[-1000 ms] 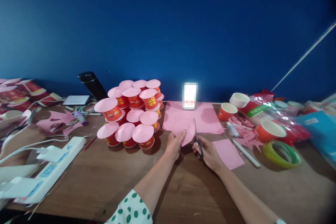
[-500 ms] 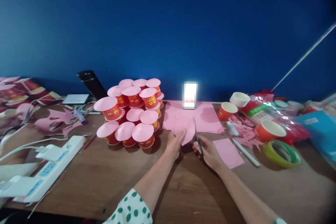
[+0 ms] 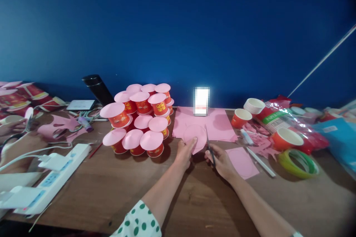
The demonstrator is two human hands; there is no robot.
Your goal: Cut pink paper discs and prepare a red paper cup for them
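Observation:
Between the thumb and fingers of my left hand point(image 3: 185, 153) is a piece of pink paper point(image 3: 196, 135), partly cut, with a circle drawn on it. My right hand point(image 3: 219, 159) is closed round the handles of dark scissors point(image 3: 210, 148), whose blades point away from me along the paper's right edge. Behind both hands lies a stack of pink sheets point(image 3: 219, 120). A square of pink paper point(image 3: 242, 162) bearing a drawn circle rests beside my right wrist.
Left of my hands, red paper cups point(image 3: 143, 105) with pink discs are stacked. A power strip point(image 3: 52, 177), black flask point(image 3: 97, 89) and another person's hands point(image 3: 23, 144) with scissors are further left. Rightward are cups point(image 3: 240, 117), pink scraps point(image 3: 261, 140) and green tape point(image 3: 298, 163).
My hands, the paper and the scissors hold nearly the same position. At the far left, the other person's hands and the pink paper there have shifted slightly.

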